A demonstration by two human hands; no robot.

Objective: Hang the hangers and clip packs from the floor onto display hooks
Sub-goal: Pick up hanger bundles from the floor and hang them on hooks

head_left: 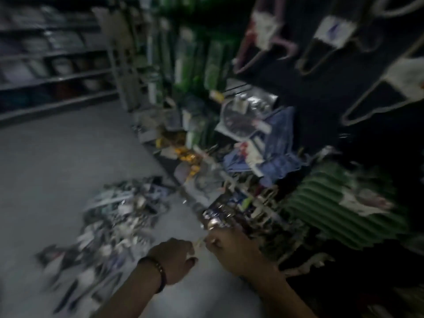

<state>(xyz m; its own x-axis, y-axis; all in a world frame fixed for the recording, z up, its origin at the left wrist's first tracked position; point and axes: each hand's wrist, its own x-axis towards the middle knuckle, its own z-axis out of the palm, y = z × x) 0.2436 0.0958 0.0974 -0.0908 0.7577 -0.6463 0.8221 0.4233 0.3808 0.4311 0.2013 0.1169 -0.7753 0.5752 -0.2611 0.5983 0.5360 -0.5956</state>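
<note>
Both hands nearly touch at lower centre: my right hand [231, 251] grips a shiny pack [216, 218]; my left hand [175, 260] is curled, hold unclear. Another pile [119, 216] lies on the floor [57, 157], left; hangers [263, 40] hang upper right.

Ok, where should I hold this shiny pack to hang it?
Probably its near end, from below, as the right hand grips it now: the pack slants up toward the rack, so its far end is free for hanging. Blur hides any hang hole.

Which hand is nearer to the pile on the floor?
Left. The left hand is just right of the pile; the right hand is farther right, holding a pack.
</note>
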